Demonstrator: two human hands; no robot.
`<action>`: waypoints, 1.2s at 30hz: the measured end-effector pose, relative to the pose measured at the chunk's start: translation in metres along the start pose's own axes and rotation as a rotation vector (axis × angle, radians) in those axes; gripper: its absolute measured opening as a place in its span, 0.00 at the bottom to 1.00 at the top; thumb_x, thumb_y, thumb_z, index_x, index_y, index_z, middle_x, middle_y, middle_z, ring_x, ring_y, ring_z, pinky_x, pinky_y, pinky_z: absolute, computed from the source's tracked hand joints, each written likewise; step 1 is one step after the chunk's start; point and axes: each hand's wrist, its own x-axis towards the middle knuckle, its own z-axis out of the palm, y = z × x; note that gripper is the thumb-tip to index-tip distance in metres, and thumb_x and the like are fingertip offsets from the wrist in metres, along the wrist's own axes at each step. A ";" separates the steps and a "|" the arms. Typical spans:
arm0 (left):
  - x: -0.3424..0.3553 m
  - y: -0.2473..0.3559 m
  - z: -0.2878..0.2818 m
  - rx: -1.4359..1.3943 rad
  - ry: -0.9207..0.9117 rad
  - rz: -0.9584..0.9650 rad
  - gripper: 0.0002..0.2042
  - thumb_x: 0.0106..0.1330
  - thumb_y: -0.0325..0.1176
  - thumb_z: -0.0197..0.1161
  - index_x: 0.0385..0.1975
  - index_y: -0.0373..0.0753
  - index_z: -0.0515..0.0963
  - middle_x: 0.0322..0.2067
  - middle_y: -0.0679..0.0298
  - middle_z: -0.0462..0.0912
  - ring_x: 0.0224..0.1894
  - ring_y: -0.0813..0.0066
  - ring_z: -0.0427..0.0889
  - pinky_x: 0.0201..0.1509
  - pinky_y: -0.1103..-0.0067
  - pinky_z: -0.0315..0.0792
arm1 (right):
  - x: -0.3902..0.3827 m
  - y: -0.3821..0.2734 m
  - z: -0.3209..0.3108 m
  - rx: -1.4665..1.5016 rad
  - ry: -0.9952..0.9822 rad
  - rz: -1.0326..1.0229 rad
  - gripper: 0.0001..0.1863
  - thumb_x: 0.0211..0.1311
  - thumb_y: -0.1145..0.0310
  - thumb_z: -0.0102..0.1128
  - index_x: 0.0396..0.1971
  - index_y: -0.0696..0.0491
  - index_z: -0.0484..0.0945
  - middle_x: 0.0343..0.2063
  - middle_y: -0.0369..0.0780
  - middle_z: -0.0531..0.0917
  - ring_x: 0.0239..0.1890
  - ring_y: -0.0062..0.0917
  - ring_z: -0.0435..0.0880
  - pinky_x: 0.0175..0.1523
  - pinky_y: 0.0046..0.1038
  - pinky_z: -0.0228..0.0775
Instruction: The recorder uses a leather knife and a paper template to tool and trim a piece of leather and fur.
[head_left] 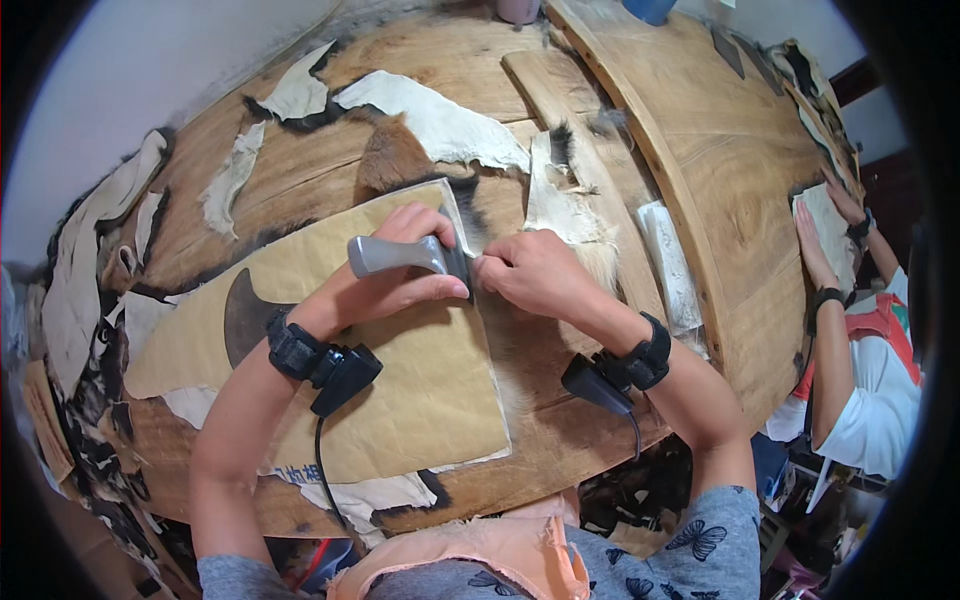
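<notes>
My left hand (415, 235) is closed round a tool with a smooth grey handle (385, 257) and a flat dark head (458, 266), pressed on the right edge of a tan paper pattern (400, 370). Fur pokes out past that edge. Fingertips pinched, my right hand (535, 275) meets a narrow white strip of hide (456, 215) just beside the tool's head. A dark curved flat piece (250, 315) lies on the paper, left of my left wrist. Both wrists wear black straps with small boxes.
Pale hide scraps with fur (430, 120) lie across the wooden table (330, 190). A raised wooden bar (650, 140) crosses it on the right, near a white wrapped bundle (668, 265). Further right, another person's hands (815, 250) rest on a pale piece.
</notes>
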 end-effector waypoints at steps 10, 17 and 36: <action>0.013 -0.004 -0.013 -0.077 -0.031 -0.041 0.18 0.53 0.39 0.68 0.34 0.38 0.67 0.33 0.61 0.68 0.36 0.68 0.70 0.40 0.75 0.67 | 0.006 -0.012 -0.010 0.379 0.006 0.000 0.13 0.51 0.64 0.50 0.20 0.58 0.79 0.12 0.45 0.75 0.16 0.31 0.75 0.28 0.30 0.69; 0.018 -0.013 -0.019 -0.328 -0.051 -0.201 0.16 0.55 0.34 0.65 0.36 0.39 0.64 0.32 0.64 0.69 0.33 0.78 0.70 0.37 0.78 0.68 | 0.009 -0.022 -0.022 0.426 0.013 0.021 0.14 0.53 0.63 0.50 0.21 0.58 0.80 0.12 0.41 0.76 0.15 0.22 0.73 0.26 0.27 0.67; 0.008 -0.008 -0.011 -0.540 0.170 -0.407 0.11 0.63 0.39 0.55 0.37 0.41 0.62 0.25 0.68 0.69 0.26 0.83 0.70 0.26 0.83 0.67 | -0.049 -0.021 -0.033 0.019 0.140 0.009 0.13 0.58 0.66 0.53 0.20 0.57 0.79 0.11 0.45 0.75 0.14 0.29 0.74 0.24 0.31 0.65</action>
